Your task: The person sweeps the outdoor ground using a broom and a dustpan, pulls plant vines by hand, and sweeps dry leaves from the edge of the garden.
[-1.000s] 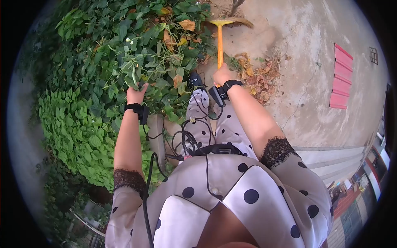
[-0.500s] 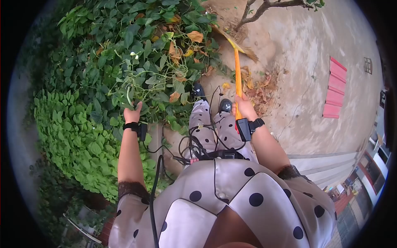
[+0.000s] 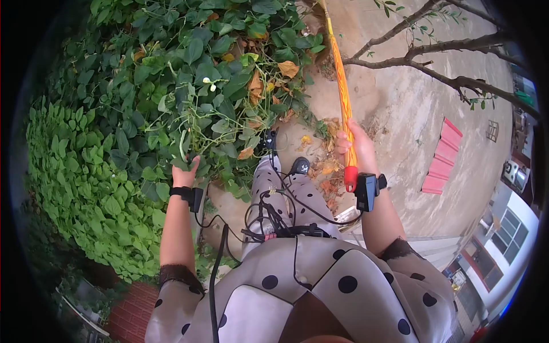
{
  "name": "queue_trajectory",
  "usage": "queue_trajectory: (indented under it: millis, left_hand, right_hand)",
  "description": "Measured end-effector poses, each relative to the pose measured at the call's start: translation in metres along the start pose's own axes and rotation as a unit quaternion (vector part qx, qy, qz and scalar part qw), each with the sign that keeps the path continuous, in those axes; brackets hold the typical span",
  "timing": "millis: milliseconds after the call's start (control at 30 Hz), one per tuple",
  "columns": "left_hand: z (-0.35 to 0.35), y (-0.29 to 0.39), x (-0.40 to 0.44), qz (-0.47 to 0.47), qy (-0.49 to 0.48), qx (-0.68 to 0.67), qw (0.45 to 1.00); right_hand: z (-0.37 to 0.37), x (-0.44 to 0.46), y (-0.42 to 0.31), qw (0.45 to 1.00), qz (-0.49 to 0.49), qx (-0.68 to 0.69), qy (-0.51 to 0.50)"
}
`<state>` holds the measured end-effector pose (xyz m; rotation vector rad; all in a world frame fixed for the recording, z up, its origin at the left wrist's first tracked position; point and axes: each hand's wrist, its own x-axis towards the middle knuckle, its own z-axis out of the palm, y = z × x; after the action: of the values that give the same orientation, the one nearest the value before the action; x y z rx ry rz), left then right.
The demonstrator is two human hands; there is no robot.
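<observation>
My right hand (image 3: 360, 146) is wrapped round an orange and yellow handle (image 3: 342, 86) near its red end cap. The handle runs up and away past the top edge of the view, where its far end is out of sight. My left hand (image 3: 185, 171) is at the edge of the leafy vines (image 3: 217, 114), its fingers partly hidden by leaves, thumb to the right. A pale green pod (image 3: 183, 144) hangs just above its fingers; whether they grip it is hard to tell. Black straps with small boxes are on both wrists.
Bare branches (image 3: 440, 60) reach in at the upper right. A red corrugated sheet (image 3: 442, 155) lies on the concrete (image 3: 394, 166). Dry leaves (image 3: 330, 167) lie near my shoes (image 3: 299, 166). Black cables (image 3: 269, 208) loop before my waist. A white building (image 3: 509, 228) stands at the right.
My right hand has come back and to the right with the handle, whose broom-like head has left the view. More branches show. My left hand remains by the vines.
</observation>
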<state>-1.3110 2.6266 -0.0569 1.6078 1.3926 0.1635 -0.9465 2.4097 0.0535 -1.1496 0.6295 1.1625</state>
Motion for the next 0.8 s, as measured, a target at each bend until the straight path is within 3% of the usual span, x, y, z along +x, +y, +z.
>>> queue_trajectory:
  millis: [67,133,167,200,267,300,333,400,433,500,600,700,767,800]
  left_hand:
    - [0.000,0.004,-0.004,-0.002,-0.001,-0.004,1.000]
    - [-0.001,-0.003,-0.003,0.015,-0.013,0.005,1.000]
    - [-0.002,-0.006,-0.002,-0.026,-0.053,0.024,0.998]
    - [0.002,-0.026,-0.001,0.017,-0.040,0.040,0.998]
    - [0.005,-0.024,-0.002,0.033,-0.035,0.062,0.997]
    - [0.005,-0.015,-0.002,0.032,-0.035,0.083,0.995]
    - [0.007,-0.009,-0.004,0.030,-0.037,0.105,0.993]
    - [0.013,-0.017,-0.004,0.028,-0.028,0.097,0.994]
    - [0.011,-0.020,-0.003,0.015,-0.046,0.110,0.993]
    - [0.013,-0.027,-0.009,0.030,-0.043,0.089,0.995]
    - [0.017,-0.010,-0.009,0.013,-0.038,0.027,0.999]
    - [0.022,0.006,-0.012,0.002,-0.053,0.051,0.997]
    - [0.028,0.009,-0.015,0.036,-0.065,0.066,0.995]
    - [0.031,0.014,-0.020,0.059,-0.078,0.079,0.992]
  right_hand:
    - [0.023,0.066,-0.016,0.996,-0.055,-0.071,0.000]
    - [0.026,0.151,-0.034,0.967,-0.103,-0.232,0.019]
    - [0.016,0.207,-0.050,0.911,-0.146,-0.380,0.061]
    - [0.010,0.249,-0.062,0.829,-0.187,-0.517,0.101]
    - [0.045,0.260,-0.081,0.681,-0.127,-0.692,0.206]
    - [0.032,0.291,-0.086,0.563,-0.132,-0.785,0.224]
    - [0.027,0.307,-0.078,0.560,-0.132,-0.788,0.219]
    - [0.003,0.321,-0.058,0.464,-0.096,-0.834,0.284]
    - [0.001,0.306,-0.048,0.491,-0.046,-0.833,0.250]
    - [-0.022,0.277,-0.028,0.463,0.024,-0.866,0.188]
    - [-0.029,0.212,-0.011,0.418,0.030,-0.901,0.116]
    - [-0.009,0.151,-0.019,0.430,0.034,-0.901,0.055]
    - [-0.014,0.130,-0.021,0.363,0.038,-0.931,-0.027]
    - [-0.024,0.123,-0.020,0.371,0.036,-0.928,-0.024]
